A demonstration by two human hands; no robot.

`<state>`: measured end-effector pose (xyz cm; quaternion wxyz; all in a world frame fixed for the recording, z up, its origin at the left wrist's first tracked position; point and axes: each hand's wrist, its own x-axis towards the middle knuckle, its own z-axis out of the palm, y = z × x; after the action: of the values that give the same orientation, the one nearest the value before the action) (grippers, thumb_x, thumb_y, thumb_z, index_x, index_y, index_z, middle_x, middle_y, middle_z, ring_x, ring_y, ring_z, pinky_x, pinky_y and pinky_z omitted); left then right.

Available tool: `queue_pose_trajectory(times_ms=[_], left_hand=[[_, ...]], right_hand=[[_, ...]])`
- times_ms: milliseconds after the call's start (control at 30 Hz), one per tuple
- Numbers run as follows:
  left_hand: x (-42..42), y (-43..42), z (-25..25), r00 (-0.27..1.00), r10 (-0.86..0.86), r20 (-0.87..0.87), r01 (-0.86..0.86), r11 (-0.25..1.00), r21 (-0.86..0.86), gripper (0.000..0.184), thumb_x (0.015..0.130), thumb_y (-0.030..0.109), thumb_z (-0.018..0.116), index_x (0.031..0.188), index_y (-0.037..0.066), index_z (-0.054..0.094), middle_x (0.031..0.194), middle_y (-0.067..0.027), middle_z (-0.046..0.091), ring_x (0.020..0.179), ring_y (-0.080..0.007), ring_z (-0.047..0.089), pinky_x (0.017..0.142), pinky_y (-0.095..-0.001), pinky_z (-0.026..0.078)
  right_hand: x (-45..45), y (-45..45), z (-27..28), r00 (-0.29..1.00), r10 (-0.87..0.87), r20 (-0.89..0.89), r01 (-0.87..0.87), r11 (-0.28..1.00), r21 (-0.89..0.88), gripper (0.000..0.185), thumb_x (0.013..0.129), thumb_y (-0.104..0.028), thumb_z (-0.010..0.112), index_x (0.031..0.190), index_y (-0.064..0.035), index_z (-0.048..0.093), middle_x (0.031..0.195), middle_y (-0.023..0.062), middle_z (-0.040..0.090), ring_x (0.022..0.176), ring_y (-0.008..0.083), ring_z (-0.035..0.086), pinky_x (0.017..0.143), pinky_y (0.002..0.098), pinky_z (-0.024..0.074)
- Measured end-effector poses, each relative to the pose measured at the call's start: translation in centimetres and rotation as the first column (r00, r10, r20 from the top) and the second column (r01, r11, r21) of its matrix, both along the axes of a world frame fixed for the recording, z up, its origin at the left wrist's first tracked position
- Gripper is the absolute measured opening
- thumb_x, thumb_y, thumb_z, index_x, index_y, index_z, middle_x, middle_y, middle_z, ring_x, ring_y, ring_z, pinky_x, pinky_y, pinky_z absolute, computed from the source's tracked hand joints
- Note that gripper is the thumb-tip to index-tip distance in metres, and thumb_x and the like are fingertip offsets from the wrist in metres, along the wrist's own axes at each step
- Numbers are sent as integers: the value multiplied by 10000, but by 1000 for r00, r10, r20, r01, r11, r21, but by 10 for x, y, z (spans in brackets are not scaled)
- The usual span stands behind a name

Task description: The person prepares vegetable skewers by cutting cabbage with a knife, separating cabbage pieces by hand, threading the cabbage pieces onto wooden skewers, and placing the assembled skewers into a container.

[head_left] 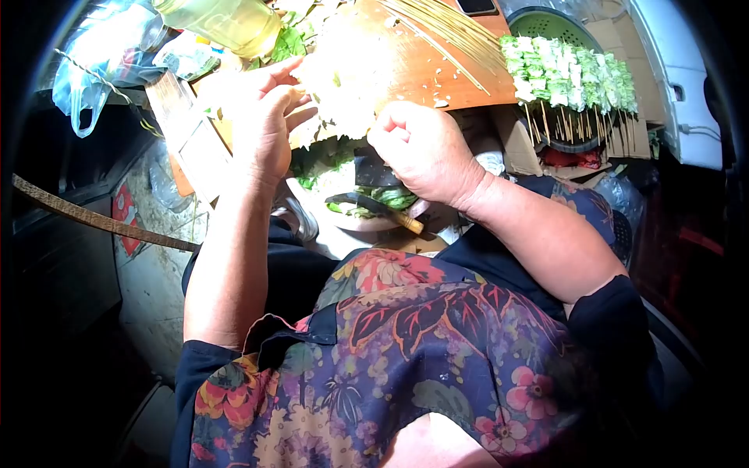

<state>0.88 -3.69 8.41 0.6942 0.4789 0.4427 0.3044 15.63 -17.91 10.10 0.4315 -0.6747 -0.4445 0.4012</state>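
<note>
My left hand (273,117) is over the left side of a brightly lit wooden board (456,87), its fingers bent and apart. Glare washes out the area by its fingertips, and nothing shows clearly between them. At the board's near edge, my right hand (425,148) is closed with thumb and fingers pressed together; whatever is in that grip cannot be made out. Pale leaf scraps (335,129) lie between the hands. Below them sits a basin (360,223) of cut green leaves, with a wooden-handled knife (409,223) resting across it.
Loose bamboo skewers (449,35) lie on the board's far side near a phone (477,6). To the right, skewered leaf pieces (569,74) rest over a green colander (550,23). A yellowish container (226,27) and a blue plastic bag (86,82) are at upper left.
</note>
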Motion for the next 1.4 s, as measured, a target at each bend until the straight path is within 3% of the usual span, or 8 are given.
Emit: queue_pose_trajectory(times_ms=[300,567,733,1067,1167,1233,1300,1400], left_hand=[[-1,15,8,982,45,-185,-22,992,126,443,839,81,388,1261,59,521,1048,-86,570,890,-165,594,854,-368,471],[-8,28,-57,832,-138,-537,153,988,-18,350,860,172,642,1153,-8,579,854,-79,642,601,-103,584,546,-226,480],[-8,39,-105,595,-253,-762,448,893,53,591,792,384,689,1185,-39,562,1037,-202,653,939,-275,639,858,-355,478],[12,13,-78,378,-87,-922,658,725,201,417,788,300,680,1061,-1,592,1014,-203,650,998,-279,618,883,-357,458],[11,17,-81,410,-65,-910,677,690,256,441,795,286,672,1116,-1,574,1027,-203,643,947,-287,630,848,-371,472],[12,27,-75,516,-148,-844,446,887,117,474,799,232,676,1182,-9,535,1004,-179,648,872,-267,640,782,-354,495],[0,40,-83,958,-12,-287,1,999,-39,420,805,122,678,1176,-4,528,832,-61,624,660,-125,578,594,-243,470],[-10,51,-68,990,143,17,-137,972,-193,333,813,130,688,1101,33,553,803,-45,611,579,-104,541,518,-231,443]], right_hand=[[16,12,-4,977,15,-212,-36,995,-97,169,884,-153,580,770,-28,576,574,-26,516,503,38,478,478,201,386],[23,12,0,977,-3,-213,-23,992,-120,170,889,-152,571,782,-21,575,571,-24,502,493,41,457,474,206,377],[27,11,5,967,-13,-255,-18,993,-119,169,888,-153,571,781,-22,577,571,-23,503,493,41,459,476,205,378],[33,7,3,958,-1,-286,-24,996,-86,162,889,-156,568,792,-26,584,580,-25,511,503,39,467,483,198,379],[31,7,6,963,2,-270,-29,995,-96,162,883,-157,572,788,-26,584,578,-26,509,503,38,468,487,197,378],[31,6,10,968,6,-249,-34,994,-106,161,879,-157,574,785,-27,583,577,-27,508,504,38,470,488,198,379],[31,4,12,973,10,-229,-37,993,-114,160,875,-157,577,783,-28,583,576,-28,507,505,38,472,490,199,380],[31,2,11,984,78,-161,-95,990,-100,158,874,-159,576,780,-32,582,575,-35,505,506,32,473,492,197,379]])
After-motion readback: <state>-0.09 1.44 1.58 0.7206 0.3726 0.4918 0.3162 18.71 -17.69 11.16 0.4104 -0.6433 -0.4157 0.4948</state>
